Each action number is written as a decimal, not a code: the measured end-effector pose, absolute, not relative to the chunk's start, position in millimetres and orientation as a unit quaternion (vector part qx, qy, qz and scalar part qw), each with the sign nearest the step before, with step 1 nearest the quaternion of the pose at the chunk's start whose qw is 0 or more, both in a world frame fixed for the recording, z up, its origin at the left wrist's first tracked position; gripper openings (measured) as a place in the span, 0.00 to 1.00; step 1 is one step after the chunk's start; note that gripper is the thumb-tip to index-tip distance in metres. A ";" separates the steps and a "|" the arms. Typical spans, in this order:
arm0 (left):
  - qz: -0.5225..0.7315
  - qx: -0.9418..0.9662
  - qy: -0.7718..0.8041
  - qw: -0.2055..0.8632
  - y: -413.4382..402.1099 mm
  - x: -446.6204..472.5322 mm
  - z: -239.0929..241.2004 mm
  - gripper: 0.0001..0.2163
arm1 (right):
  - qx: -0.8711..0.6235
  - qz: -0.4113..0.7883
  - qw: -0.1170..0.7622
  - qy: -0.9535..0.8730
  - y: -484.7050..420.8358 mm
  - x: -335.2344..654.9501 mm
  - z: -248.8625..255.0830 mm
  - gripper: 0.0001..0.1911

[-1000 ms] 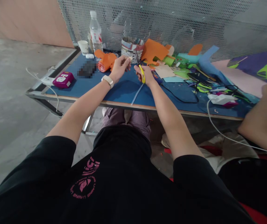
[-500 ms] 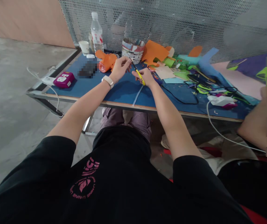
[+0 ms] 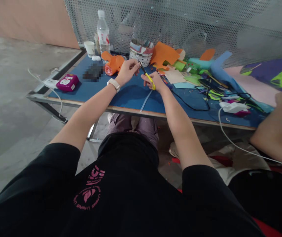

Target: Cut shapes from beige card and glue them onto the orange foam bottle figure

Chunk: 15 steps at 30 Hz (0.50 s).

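Note:
My right hand (image 3: 155, 81) is closed around a pair of scissors (image 3: 151, 81) with yellow handles and dark blades. The blades point up and left, toward the fingertips of my left hand (image 3: 129, 69). My left hand is pinched, its fingertips close to the blade tips; whatever sits between them is too small to make out. Below my right hand a narrow translucent strip (image 3: 146, 101) lies on the blue tabletop (image 3: 128, 95), reaching its front edge. Just beyond both hands stands a basket woven from printed paper (image 3: 141, 56).
An orange paper piece (image 3: 113, 63), water bottle (image 3: 103, 34), paper cup (image 3: 89, 48) and magenta box (image 3: 67, 83) are at the left. Coloured paper scraps (image 3: 175, 75) and a black cable (image 3: 190, 106) cover the right side. Another person's arm (image 3: 274, 131) is at far right.
Both hands and the scissors stay almost in place, with only a slight shift of the scissors to the right. At far right, more of the other person's arm shows.

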State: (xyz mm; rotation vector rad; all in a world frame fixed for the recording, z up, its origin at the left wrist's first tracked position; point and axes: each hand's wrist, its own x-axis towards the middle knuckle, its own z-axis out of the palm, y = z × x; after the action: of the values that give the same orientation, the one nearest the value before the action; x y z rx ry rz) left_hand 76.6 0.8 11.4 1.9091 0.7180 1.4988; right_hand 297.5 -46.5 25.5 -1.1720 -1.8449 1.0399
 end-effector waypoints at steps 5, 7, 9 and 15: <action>0.561 0.721 0.265 0.309 -15.2 72.5 20.5 0.27 | -0.454 0.403 0.353 -0.712 -50.5 295.7 28.3 0.45; 0.558 0.722 0.258 0.317 -19.9 72.1 23.1 0.26 | -0.461 0.400 0.352 -0.709 -52.3 294.8 29.0 0.43; 0.556 0.723 0.255 0.321 -18.7 72.2 22.6 0.25 | -0.467 0.399 0.353 -0.706 -53.8 294.2 29.5 0.42; 0.566 0.726 0.234 0.314 18.3 71.8 3.1 0.27 | -0.448 0.403 0.343 -0.720 -52.6 296.2 30.0 0.45</action>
State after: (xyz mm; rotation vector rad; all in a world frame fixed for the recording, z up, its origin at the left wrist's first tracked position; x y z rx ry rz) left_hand 71.8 18.3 3.1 1.9136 0.6168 1.4915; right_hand 296.2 -52.6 30.0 -1.1642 -1.8718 1.0474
